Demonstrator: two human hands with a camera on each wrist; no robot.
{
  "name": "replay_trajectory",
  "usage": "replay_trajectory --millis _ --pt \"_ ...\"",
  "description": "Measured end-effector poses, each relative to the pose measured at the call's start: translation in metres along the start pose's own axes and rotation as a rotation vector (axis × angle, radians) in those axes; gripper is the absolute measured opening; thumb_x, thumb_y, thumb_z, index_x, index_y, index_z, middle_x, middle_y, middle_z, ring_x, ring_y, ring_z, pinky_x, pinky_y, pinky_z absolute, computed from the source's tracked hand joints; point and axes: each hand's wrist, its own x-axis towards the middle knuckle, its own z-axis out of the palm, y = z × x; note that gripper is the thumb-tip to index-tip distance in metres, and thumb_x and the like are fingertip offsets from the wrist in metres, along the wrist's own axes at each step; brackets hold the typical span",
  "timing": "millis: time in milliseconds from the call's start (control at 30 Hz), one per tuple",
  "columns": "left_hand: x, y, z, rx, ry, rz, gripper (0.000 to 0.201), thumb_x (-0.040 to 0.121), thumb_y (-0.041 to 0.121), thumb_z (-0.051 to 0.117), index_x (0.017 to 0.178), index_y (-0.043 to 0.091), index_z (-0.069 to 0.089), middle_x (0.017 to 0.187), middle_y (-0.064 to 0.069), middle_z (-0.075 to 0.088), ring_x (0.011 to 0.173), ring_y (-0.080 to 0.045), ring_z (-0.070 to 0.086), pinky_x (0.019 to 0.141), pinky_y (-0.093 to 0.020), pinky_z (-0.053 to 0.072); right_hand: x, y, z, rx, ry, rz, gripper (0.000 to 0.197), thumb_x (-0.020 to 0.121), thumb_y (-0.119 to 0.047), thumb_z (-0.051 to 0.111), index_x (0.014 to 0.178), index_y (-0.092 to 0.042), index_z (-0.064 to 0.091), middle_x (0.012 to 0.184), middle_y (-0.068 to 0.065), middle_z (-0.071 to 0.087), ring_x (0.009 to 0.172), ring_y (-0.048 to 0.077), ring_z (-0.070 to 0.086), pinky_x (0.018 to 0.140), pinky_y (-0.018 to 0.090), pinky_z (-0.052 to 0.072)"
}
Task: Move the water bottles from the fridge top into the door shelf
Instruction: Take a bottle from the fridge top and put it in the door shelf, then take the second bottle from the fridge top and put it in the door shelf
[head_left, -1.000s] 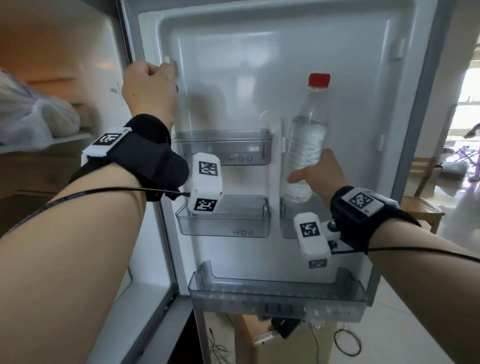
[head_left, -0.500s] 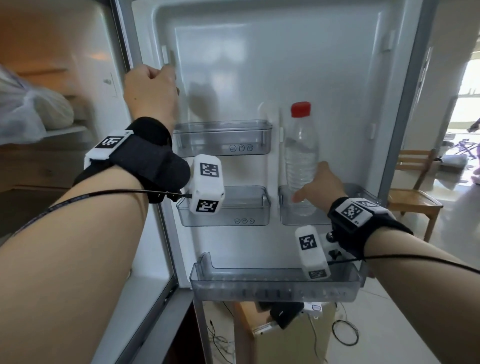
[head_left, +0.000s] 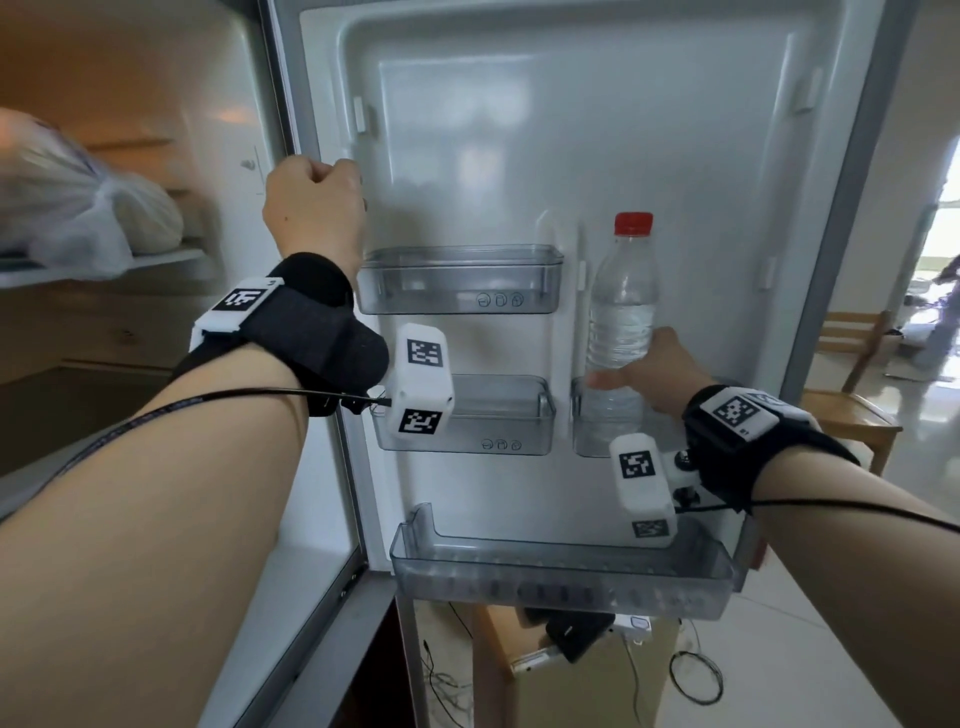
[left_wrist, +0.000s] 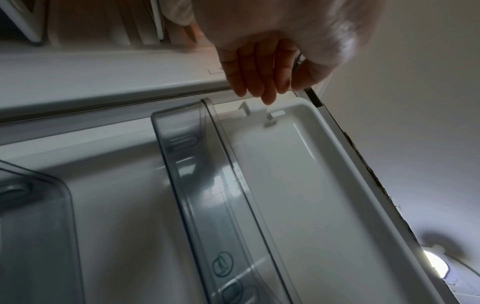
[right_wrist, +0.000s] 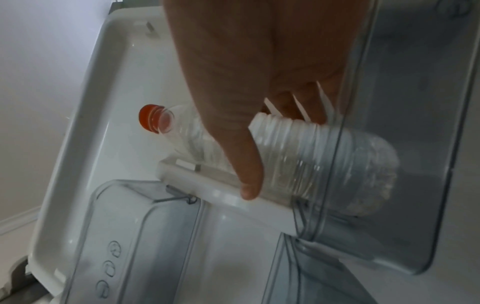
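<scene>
I am seating 1 water bottle (head_left: 621, 306) upright in the door shelf (head_left: 584, 431) at the door's right edge, my right hand (head_left: 655, 370) gripping it, my left hand (head_left: 314, 208) clasping the fridge door (head_left: 571, 130) edge; next I judge I release.

The head view faces the open fridge door (head_left: 571, 156) from arm's reach; both wrist views look up along it, close, sharing its shelves.
</scene>
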Motion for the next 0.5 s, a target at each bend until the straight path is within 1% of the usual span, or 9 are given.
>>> replay_trajectory --millis 67,133,200,233,267,300,367,433,500 --pt "0.004 0.003 -0.003 -0.003 0.005 0.0 0.008 0.068 0.022 0.047 0.068 0.015 0.051 0.063 -0.001 0.06 0.068 -0.024 0.057 0.067 -0.031 0.046 -0.006 -0.008 -0.005 0.105 0.05 -0.032 0.095 0.067 -0.025 0.088 0.142 -0.006 0.032 0.132 0.01 0.054 0.123 0.032 0.054 0.097 0.038 0.044" --pt "0.009 0.009 -0.007 -0.03 0.017 -0.004 0.007 0.065 0.023 0.046 0.062 0.017 0.047 0.067 -0.005 0.059 0.069 -0.024 0.056 0.068 -0.034 0.046 -0.014 -0.025 -0.013 0.202 0.177 -0.127 0.098 0.07 -0.023 0.086 0.147 -0.007 0.027 0.141 0.012 0.048 0.13 0.031 0.048 0.101 0.035 0.039" --pt "0.013 0.019 -0.013 -0.052 0.031 0.002 0.007 0.063 0.024 0.046 0.06 0.018 0.045 0.066 -0.005 0.058 0.068 -0.024 0.054 0.068 -0.034 0.044 -0.023 -0.049 -0.021 0.236 0.371 -0.212 0.09 0.066 -0.03 0.085 0.141 -0.01 0.038 0.139 0.014 0.049 0.13 0.032 0.047 0.108 0.042 0.04" --pt "0.013 0.026 -0.016 -0.066 0.022 0.005 0.007 0.065 0.024 0.047 0.06 0.019 0.045 0.062 -0.003 0.057 0.066 -0.024 0.053 0.068 -0.033 0.043 -0.025 -0.062 -0.025 0.258 0.459 -0.251 0.077 0.065 -0.031 0.082 0.131 -0.012 0.047 0.132 0.014 0.053 0.124 0.032 0.051 0.105 0.046 0.043" --pt "0.015 0.034 -0.018 -0.071 0.019 0.006 0.009 0.067 0.022 0.047 0.059 0.018 0.045 0.058 -0.002 0.056 0.064 -0.024 0.052 0.067 -0.032 0.042 -0.029 -0.078 -0.028 0.303 0.513 -0.291 0.058 0.066 -0.029 0.077 0.117 -0.014 0.054 0.121 0.012 0.057 0.116 0.032 0.056 0.1 0.048 0.048" --pt "0.016 0.044 -0.023 -0.085 0.027 0.015 0.011 0.068 0.02 0.048 0.058 0.018 0.044 0.056 -0.001 0.055 0.062 -0.024 0.051 0.067 -0.032 0.041 -0.031 -0.096 -0.029 0.368 0.514 -0.332 0.04 0.065 -0.025 0.072 0.102 -0.016 0.057 0.108 0.009 0.061 0.105 0.031 0.061 0.093 0.047 0.052" --pt "0.021 0.066 -0.033 -0.117 0.037 0.044 0.014 0.066 0.019 0.048 0.054 0.017 0.041 0.055 -0.004 0.051 0.061 -0.025 0.046 0.066 -0.033 0.037 -0.039 -0.136 -0.027 0.487 0.44 -0.409 0.014 0.063 -0.02 0.061 0.077 -0.02 0.059 0.086 0.005 0.065 0.082 0.026 0.064 0.075 0.041 0.056" --pt "0.028 0.09 -0.05 -0.128 0.061 0.097 0.017 0.066 0.017 0.048 0.052 0.017 0.04 0.053 -0.005 0.05 0.059 -0.025 0.043 0.066 -0.035 0.035 -0.047 -0.176 -0.02 0.59 0.357 -0.493 0.007 0.063 -0.015 0.057 0.067 -0.02 0.059 0.07 0.002 0.061 0.065 0.019 0.059 0.061 0.032 0.048" --pt "0.034 0.112 -0.066 -0.132 0.07 0.154 0.025 0.071 0.012 0.049 0.048 0.016 0.041 0.044 -0.001 0.049 0.05 -0.024 0.041 0.065 -0.036 0.034 -0.054 -0.21 -0.014 0.709 0.281 -0.554 0.013 0.068 -0.007 0.056 0.062 -0.018 0.056 0.062 0.001 0.056 0.052 0.012 0.052 0.05 0.026 0.041"
